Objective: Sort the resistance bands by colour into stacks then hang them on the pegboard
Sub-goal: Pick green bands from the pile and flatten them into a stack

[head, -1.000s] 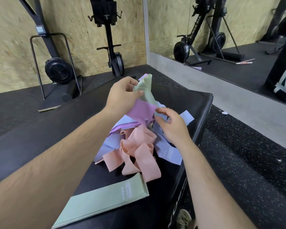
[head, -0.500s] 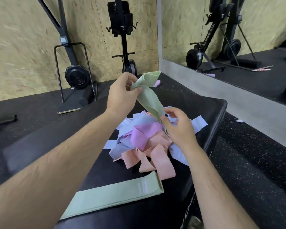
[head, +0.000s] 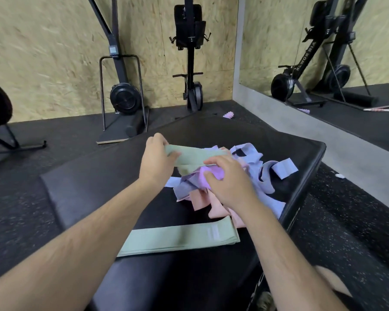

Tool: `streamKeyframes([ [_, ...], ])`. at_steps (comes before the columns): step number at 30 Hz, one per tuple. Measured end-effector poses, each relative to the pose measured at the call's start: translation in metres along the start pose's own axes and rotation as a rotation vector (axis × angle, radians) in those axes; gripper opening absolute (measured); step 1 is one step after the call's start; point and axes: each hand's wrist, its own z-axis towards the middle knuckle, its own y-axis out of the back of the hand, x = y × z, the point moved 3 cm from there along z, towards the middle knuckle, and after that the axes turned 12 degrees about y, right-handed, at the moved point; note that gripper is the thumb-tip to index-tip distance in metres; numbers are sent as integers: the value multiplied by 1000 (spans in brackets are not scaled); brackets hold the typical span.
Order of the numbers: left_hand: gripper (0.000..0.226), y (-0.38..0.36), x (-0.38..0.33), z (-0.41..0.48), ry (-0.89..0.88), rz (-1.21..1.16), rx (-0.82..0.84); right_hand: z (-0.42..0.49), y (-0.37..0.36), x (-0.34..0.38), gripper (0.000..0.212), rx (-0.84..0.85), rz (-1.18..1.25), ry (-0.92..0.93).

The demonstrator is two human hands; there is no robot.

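Observation:
A tangled pile of resistance bands lies on a black padded box (head: 279, 140): lavender-blue ones (head: 254, 158), a purple one (head: 211, 172) and pink ones (head: 202, 202). My left hand (head: 156, 160) grips one end of a green band (head: 194, 157), stretched level over the pile. My right hand (head: 228, 180) holds its other end, fingers curled over the green band and the purple one beneath. A second green band (head: 177, 239) lies flat on the box, nearer to me. No pegboard is in view.
The box's right edge (head: 301, 198) drops to speckled black floor. Black exercise machines (head: 124, 97) (head: 192, 70) stand against the chipboard wall behind. A small purple roller (head: 229, 114) lies on the floor beyond the box. A wall mirror (head: 323, 52) is at right.
The green band was pulled up out of the pile, held upright, and is now stretched level between both hands, lower over the pile. My right hand moved onto its free end.

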Motion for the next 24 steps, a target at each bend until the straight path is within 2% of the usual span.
streamKeyframes([
  [2, 25, 2, 10, -3, -19, 16, 13, -3, -11, 14, 22, 62, -39, 17],
  [5, 23, 15, 6, -5, -153, -32, 51, 3, -17, 34, 27, 86, -32, 39],
  [9, 22, 44, -21, -10, -293, -150, 126, 29, -14, 67, 47, 60, -30, 125],
  [11, 23, 62, -36, -15, -369, -184, 130, 44, -6, 86, 49, 32, -38, 163],
  [14, 24, 93, -51, -23, -413, -212, 118, 58, 13, 110, 25, -2, 5, 153],
  [16, 27, 112, -55, -28, -434, -198, 94, 60, 25, 123, 9, -31, 148, 104],
  [19, 29, 133, -53, -41, -458, -149, 69, 54, 34, 141, 15, -41, 232, 79],
  [24, 24, 140, -28, -75, -391, -194, 112, 25, 32, 156, 2, 102, 395, -9],
])
